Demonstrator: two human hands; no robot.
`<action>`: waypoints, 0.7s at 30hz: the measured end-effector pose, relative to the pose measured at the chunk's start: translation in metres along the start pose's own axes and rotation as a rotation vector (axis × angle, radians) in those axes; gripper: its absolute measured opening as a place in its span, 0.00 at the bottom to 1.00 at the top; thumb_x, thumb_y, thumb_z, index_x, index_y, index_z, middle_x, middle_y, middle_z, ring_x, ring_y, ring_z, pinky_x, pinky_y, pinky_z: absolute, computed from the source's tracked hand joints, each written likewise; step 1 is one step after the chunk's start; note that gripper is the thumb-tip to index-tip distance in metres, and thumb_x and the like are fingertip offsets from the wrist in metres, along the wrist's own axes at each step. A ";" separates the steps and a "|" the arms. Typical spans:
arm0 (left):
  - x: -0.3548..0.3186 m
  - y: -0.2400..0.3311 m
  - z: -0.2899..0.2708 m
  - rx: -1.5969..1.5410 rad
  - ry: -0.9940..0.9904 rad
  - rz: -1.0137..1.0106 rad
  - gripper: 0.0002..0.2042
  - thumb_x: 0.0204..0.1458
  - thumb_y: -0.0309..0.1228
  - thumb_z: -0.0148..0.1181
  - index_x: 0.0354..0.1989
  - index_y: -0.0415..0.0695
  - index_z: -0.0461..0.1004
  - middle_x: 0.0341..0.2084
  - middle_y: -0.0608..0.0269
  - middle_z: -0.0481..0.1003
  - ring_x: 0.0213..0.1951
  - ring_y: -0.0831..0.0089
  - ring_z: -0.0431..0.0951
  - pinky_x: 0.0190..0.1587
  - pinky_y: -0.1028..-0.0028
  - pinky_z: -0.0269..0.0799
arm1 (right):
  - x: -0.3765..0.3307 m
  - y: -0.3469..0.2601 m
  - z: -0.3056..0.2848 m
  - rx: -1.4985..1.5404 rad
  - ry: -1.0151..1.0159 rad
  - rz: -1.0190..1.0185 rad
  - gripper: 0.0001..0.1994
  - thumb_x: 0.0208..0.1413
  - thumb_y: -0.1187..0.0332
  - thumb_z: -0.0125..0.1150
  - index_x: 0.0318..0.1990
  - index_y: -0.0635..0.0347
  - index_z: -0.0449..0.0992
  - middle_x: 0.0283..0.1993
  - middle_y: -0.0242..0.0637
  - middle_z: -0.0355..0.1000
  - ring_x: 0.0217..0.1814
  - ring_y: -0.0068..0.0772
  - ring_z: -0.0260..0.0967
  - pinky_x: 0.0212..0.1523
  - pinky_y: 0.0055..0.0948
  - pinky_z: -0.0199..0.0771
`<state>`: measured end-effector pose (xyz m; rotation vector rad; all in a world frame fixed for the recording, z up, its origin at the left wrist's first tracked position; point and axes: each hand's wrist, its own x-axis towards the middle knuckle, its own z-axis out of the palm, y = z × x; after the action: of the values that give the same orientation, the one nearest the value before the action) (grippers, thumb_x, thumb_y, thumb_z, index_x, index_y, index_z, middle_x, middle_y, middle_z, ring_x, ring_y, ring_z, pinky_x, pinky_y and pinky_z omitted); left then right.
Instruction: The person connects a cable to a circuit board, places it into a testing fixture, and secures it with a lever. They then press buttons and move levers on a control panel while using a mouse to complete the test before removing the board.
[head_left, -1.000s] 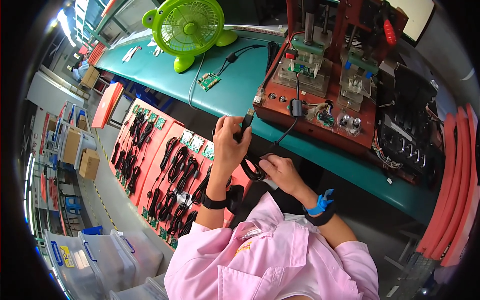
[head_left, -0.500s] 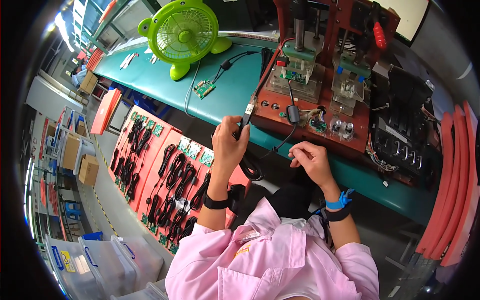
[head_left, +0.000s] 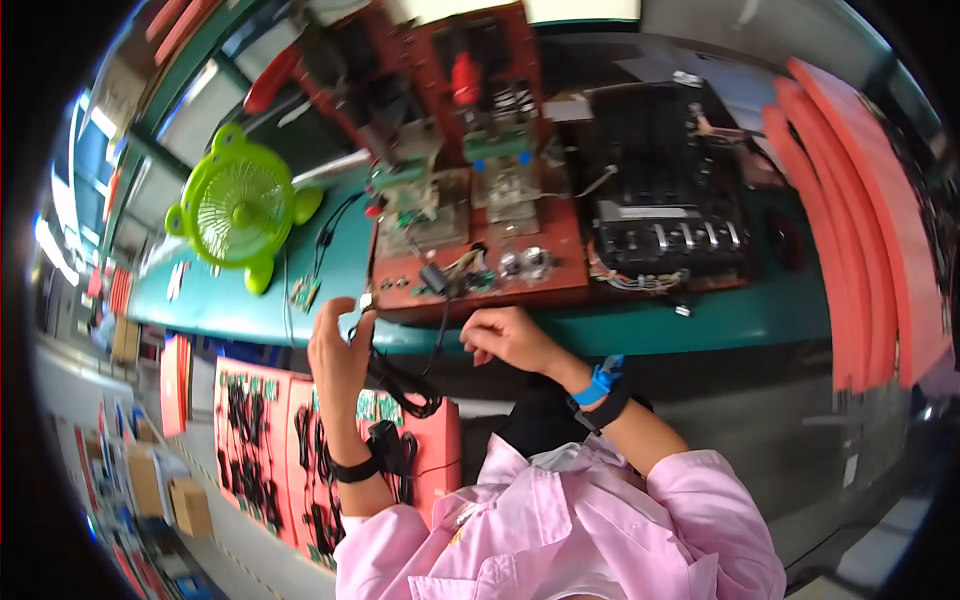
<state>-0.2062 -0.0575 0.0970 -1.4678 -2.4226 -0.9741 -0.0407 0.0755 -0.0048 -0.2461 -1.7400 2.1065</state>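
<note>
**Hands held a black cable at the red fixture**

Left hand (head_left: 338, 350) pinched a small connector at the end of a black cable (head_left: 405, 385), fingers closed on it just before the teal surface (head_left: 700, 320). The cable looped down between both hands and ran up to the red test fixture (head_left: 470, 240). The right hand (head_left: 510, 340) was loosely curled near the fixture's front edge; whether it gripped the cable could not be told. A green fan (head_left: 240, 205) stood to the left.

fan (head_left: 240, 208): lime green | bench (head_left: 770, 315): teal | cable (head_left: 405, 385): black | sleeves (head_left: 560, 525): pink
</note>
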 end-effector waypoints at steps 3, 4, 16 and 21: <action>0.019 0.009 -0.001 0.114 0.000 0.151 0.09 0.46 0.29 0.56 0.34 0.38 0.68 0.29 0.54 0.71 0.36 0.56 0.70 0.42 0.67 0.62 | 0.002 0.000 -0.002 -0.051 0.015 -0.028 0.07 0.54 0.71 0.48 0.32 0.66 0.71 0.27 0.34 0.69 0.24 0.21 0.69 0.25 0.20 0.70; 0.025 0.012 -0.001 0.133 -0.049 0.185 0.08 0.45 0.28 0.56 0.33 0.39 0.68 0.29 0.54 0.70 0.36 0.55 0.69 0.42 0.66 0.62 | 0.001 -0.002 -0.003 -0.072 -0.003 -0.033 0.07 0.54 0.71 0.48 0.32 0.66 0.71 0.27 0.34 0.69 0.24 0.21 0.69 0.25 0.20 0.70; 0.046 0.004 0.013 0.282 -0.145 0.364 0.06 0.44 0.28 0.54 0.24 0.39 0.68 0.23 0.55 0.65 0.32 0.56 0.66 0.36 0.63 0.60 | -0.007 -0.004 0.002 -0.082 0.040 -0.128 0.09 0.52 0.68 0.49 0.29 0.67 0.70 0.23 0.35 0.69 0.20 0.23 0.69 0.20 0.22 0.68; 0.045 0.006 0.015 0.266 -0.146 0.388 0.06 0.43 0.28 0.55 0.24 0.39 0.68 0.23 0.55 0.65 0.32 0.57 0.66 0.37 0.63 0.59 | -0.008 -0.004 0.003 -0.122 0.036 -0.146 0.09 0.52 0.69 0.49 0.28 0.67 0.70 0.22 0.35 0.69 0.19 0.24 0.69 0.20 0.23 0.68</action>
<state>-0.2207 -0.0132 0.1076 -1.8574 -2.1293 -0.4590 -0.0338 0.0703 -0.0009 -0.1839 -1.8099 1.8858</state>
